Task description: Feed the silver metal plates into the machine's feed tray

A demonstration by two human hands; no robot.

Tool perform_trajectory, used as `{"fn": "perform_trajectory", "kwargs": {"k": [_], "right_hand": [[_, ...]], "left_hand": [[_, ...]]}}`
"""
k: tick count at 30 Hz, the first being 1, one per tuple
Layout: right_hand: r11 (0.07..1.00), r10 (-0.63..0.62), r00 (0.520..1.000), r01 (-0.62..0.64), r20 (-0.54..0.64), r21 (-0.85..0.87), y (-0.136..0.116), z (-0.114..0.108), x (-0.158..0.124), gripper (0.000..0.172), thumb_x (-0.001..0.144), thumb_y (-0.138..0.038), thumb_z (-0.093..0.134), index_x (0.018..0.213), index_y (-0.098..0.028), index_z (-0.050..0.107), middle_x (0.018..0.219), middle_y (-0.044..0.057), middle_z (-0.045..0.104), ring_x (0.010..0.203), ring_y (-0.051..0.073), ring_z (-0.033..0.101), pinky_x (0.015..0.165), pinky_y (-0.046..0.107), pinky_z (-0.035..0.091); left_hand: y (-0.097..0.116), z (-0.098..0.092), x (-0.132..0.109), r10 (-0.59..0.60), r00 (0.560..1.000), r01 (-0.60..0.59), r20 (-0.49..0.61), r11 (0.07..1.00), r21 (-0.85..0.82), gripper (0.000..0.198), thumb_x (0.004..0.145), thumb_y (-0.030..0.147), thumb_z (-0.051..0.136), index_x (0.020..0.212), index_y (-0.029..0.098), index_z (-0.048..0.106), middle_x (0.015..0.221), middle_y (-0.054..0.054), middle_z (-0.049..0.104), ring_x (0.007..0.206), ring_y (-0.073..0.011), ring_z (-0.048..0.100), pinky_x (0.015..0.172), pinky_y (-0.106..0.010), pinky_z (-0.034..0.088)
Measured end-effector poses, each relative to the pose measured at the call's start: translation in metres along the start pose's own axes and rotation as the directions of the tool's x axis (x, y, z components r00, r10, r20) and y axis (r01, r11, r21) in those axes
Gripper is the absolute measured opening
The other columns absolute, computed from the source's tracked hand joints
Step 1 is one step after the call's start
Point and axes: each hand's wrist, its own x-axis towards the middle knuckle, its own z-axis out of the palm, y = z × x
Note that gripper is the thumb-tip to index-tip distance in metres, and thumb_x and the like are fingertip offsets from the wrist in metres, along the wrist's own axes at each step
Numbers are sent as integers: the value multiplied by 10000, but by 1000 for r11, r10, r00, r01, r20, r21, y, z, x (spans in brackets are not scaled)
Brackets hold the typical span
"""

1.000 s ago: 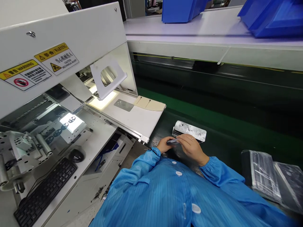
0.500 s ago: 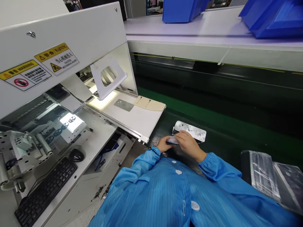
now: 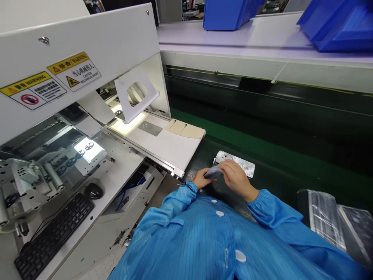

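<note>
- Together, left hand (image 3: 200, 180) and right hand (image 3: 237, 178) pinch a thin, flat grey piece (image 3: 212, 172) at the near edge of the green belt (image 3: 262, 149).
- Just beyond it lies a glossy, round-cornered silver plate stack (image 3: 241, 166).
- Blur hides the piece's details, and its underside fingertips are hidden.

Your green belt (image 3: 262, 155) runs left to right straight ahead of you, darker toward its far side. Left of the belt stands a white machine (image 3: 87, 42) with yellow warning labels (image 3: 74, 72) on its tilted cover, a lamp-lit opening (image 3: 128, 124) beneath, and a white shelf (image 3: 171, 149) reaching the belt's left edge. Farther left of the belt, a black keyboard (image 3: 54, 233) and mouse (image 3: 93, 191) lie on the machine's lower deck. Beyond the belt, a pale bench (image 3: 233, 41) runs along it and carries two blue bins (image 3: 230, 13), one toward the middle and one at the right.
</note>
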Motion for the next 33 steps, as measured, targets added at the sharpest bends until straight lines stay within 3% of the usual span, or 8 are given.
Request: {"fn": "perform_trajectory", "kwargs": {"k": [7,10,11,15,18,24,30,33], "right_hand": [[940,210,971,-234,118,248,3,-3,-2,193,893,-259,461,1076,-215,506,929,83,678,854,220,654,725,375,538],[920,207,963,-252,171,302,7,1,-6,615,793,-332,620,1313,-177,332,1061,116,671,986,262,635,797,419,526],[932,191,966,-234,174,277,9,3,-7,645,784,-305,620,1339,-172,321,1057,112,678,989,266,634,805,428,522],[983,86,990,-102,107,153,11,5,-6,311,821,-121,464,1070,-231,616,831,44,722,797,214,671,746,376,529],[991,30,999,-33,21,133,6,-4,0,272,830,-92,447,906,-227,670,816,45,723,805,202,664,765,366,523],[997,-1,998,7,-69,82,-3,-17,8,272,816,-72,458,890,-209,681,813,50,727,779,199,666,760,361,530],[984,156,977,-142,-145,105,-2,-35,16,225,786,-134,499,877,-223,685,842,41,723,802,209,672,732,354,534],[926,364,890,-313,-275,213,1,-58,19,168,779,-180,527,833,-213,683,841,51,710,788,206,661,709,344,526]], "left_hand": [[-6,0,4,-11,1000,11,3,1000,-15,194,701,198,684,882,127,692,784,-27,697,771,-172,624,780,-324,498],[-8,-1,6,1,1000,0,1,1000,-21,184,684,137,676,867,132,697,827,-31,709,828,-180,627,826,-328,489],[-9,-2,6,3,1000,-3,0,1000,-21,194,672,117,679,864,133,697,834,-32,711,841,-183,626,842,-332,485],[-11,-2,7,7,1000,-7,-4,1000,-29,223,639,107,707,860,135,695,830,-31,713,833,-185,629,854,-345,482],[-12,-3,7,10,1000,-10,-1,999,-47,255,633,148,733,884,135,691,841,-30,712,828,-184,632,842,-342,485],[-15,-4,6,7,1000,-7,-2,997,-80,395,572,158,784,951,126,677,906,-52,712,880,-204,627,875,-364,471],[-15,-5,5,-25,999,22,-28,993,-120,426,554,160,792,964,131,680,928,-62,716,908,-219,635,902,-397,462],[-13,-4,6,-47,998,40,-44,988,-147,363,555,149,783,907,135,695,895,-62,722,886,-210,645,892,-387,472]]}}
